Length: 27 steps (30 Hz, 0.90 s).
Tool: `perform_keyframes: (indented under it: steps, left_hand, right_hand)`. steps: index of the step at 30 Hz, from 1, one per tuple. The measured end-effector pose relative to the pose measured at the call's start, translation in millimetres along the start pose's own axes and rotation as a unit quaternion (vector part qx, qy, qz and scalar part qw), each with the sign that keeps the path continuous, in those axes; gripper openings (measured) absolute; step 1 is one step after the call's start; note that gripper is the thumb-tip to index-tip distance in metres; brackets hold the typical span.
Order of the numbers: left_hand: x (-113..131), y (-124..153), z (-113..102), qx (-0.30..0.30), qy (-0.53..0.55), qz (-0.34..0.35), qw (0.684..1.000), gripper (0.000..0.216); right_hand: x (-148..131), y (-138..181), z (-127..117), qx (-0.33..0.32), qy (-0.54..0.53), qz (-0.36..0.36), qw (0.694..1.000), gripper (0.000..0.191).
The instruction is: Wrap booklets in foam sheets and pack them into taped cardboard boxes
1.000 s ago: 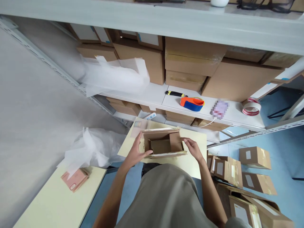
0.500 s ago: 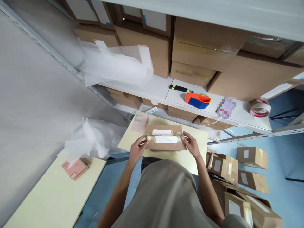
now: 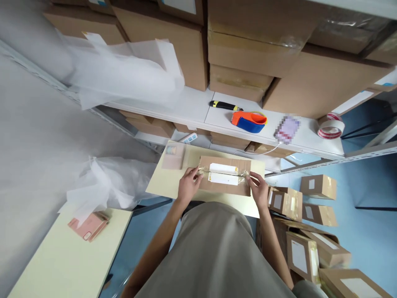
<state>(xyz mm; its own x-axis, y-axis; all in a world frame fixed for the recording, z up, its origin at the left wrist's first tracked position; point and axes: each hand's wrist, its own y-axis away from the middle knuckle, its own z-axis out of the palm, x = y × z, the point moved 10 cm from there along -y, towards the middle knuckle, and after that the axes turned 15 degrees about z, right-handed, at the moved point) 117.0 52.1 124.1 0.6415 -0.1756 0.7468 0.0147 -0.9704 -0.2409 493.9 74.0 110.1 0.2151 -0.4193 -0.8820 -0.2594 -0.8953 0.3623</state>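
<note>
A small brown cardboard box lies closed on a pale yellow table in front of me. White labels and old clear tape run along its top seam. My left hand grips the box's left end, fingers curled onto the flaps. At the right end, my right hand holds the box with its fingers bent over the edge.
A white shelf behind the table carries an orange and blue tape dispenser, a yellow and black knife, a tape roll and big cartons. White foam sheets lie left. Several taped parcels sit on the blue floor at right.
The box was open a second ago, with its flaps up. Its flaps are now folded shut and both hands have moved to its two ends. The camera tilted down.
</note>
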Motion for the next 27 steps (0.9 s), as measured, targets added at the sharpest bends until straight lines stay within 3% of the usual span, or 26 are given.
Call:
perform_keyframes:
  steps: [3, 7, 15, 23, 27]
  left_hand:
    - [1.1, -2.9, 18.7, -0.023, -0.018, 0.014, 0.999, 0.04]
    - [1.1, -3.3, 26.4, -0.021, -0.023, 0.015, 0.999, 0.046]
    - [7.3, -3.3, 27.9, -0.009, -0.056, 0.059, 0.997, 0.041]
    - [2.5, -10.0, 23.6, -0.007, -0.046, 0.064, 0.997, 0.037]
    - [3.5, -22.9, 10.0, 0.019, -0.049, 0.08, 0.995, 0.033]
  right_hand:
    - [12.8, -4.1, -4.3, 0.013, 0.009, 0.019, 1.0, 0.058]
    - [16.0, -5.8, -5.4, 0.018, -0.001, 0.032, 0.999, 0.061]
    - [6.4, -6.1, -3.0, 0.078, 0.073, 0.006, 0.994, 0.064]
    - [5.6, -15.3, 2.8, 0.077, 0.122, -0.02, 0.989, 0.075]
    - [-23.8, -9.5, 6.3, 0.095, 0.206, -0.085, 0.97, 0.074]
